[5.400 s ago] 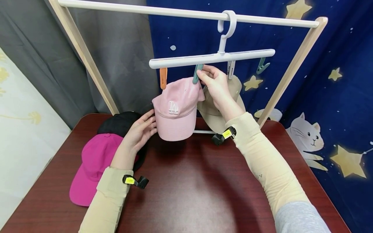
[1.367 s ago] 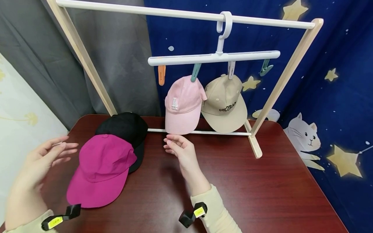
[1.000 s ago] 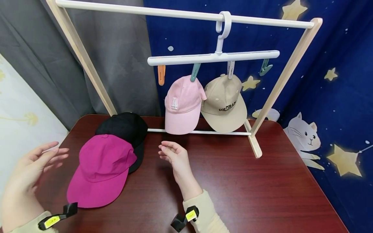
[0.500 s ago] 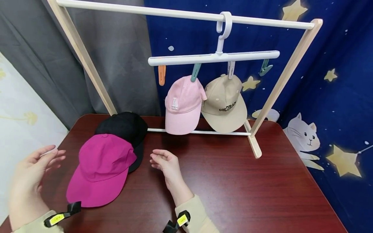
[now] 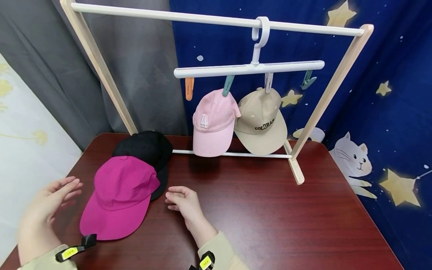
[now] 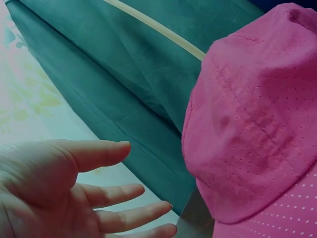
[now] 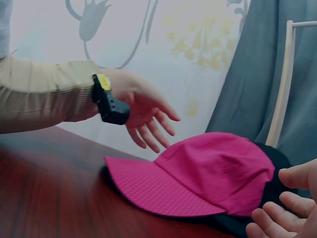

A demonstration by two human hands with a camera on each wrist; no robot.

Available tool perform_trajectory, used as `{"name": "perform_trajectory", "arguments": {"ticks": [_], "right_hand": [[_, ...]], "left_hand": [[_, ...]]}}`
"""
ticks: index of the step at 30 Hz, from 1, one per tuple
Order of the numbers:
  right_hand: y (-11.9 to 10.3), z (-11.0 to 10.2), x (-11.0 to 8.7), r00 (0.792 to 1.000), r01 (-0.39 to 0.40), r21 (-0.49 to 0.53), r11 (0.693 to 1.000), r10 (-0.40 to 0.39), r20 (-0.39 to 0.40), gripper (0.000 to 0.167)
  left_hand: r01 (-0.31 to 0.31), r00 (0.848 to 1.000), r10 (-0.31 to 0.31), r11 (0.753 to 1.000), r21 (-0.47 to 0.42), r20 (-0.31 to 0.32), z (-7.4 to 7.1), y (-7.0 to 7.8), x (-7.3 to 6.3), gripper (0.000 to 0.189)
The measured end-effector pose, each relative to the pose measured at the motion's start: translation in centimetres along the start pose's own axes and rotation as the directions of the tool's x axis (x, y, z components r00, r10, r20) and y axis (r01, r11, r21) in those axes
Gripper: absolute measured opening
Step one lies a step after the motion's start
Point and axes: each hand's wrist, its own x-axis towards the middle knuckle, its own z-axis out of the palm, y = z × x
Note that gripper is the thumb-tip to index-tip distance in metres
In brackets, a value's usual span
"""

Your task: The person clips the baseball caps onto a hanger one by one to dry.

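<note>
A magenta baseball cap [image 5: 123, 187] lies on the table's left side, overlapping a black cap [image 5: 145, 146] behind it. To its left my left hand [image 5: 47, 206] hovers with relaxed fingers, apart from the cap and holding nothing; the left wrist view shows the same gap beside the magenta cap [image 6: 252, 119]. My right hand [image 5: 185, 206] is on the other side, fingers loosely bent and empty, near the caps' right edge. A pink cap [image 5: 214, 123] hangs from a green clip [image 5: 228, 85], and a beige cap [image 5: 260, 120] from a grey clip [image 5: 268, 82].
A white hanger [image 5: 249, 69] hooks over the rack's top rail [image 5: 162, 15]. Its orange clip [image 5: 189, 89] and far-right green clip [image 5: 308, 80] hold nothing. The rack's right foot [image 5: 296, 170] stands on the dark red table [image 5: 287, 225].
Earlier my right hand held the green clip above the pink cap and my left was beside that cap. Both came down; the right hand has since drifted left and nearer toward the magenta cap.
</note>
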Motion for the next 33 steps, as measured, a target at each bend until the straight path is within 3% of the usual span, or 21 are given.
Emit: {"name": "perform_trajectory", "arguments": {"ticks": [6, 12, 20, 28, 33], "right_hand": [[1.2, 0.0, 0.1, 0.999, -0.022, -0.028, 0.999, 0.023, 0.049, 0.028], [1.8, 0.0, 0.1, 0.986, -0.047, -0.045, 0.998, 0.054, 0.158, 0.034], [2.5, 0.2, 0.2, 0.958, -0.112, -0.048, 0.993, 0.121, 0.262, 0.039], [3.0, 0.3, 0.1, 0.934, -0.139, -0.019, 0.99, 0.138, 0.33, 0.042], [3.0, 0.5, -0.2, 0.912, -0.174, 0.003, 0.985, 0.16, 0.379, 0.047]], "left_hand": [[-0.015, 0.998, 0.011, 0.998, 0.061, 0.065, 0.0, -0.5, 0.3, 0.011], [0.041, 0.998, -0.05, 0.985, 0.167, 0.049, 0.2, -0.5, 0.7, 0.017], [0.08, 0.995, -0.097, 0.941, 0.328, 0.036, 1.0, -0.4, 1.4, 0.061], [0.118, 0.991, -0.131, 0.948, 0.295, 0.022, 1.3, -0.7, 1.8, 0.055], [0.124, 0.99, -0.139, 0.947, 0.298, 0.03, 1.3, -0.9, 2.0, 0.06]]}}
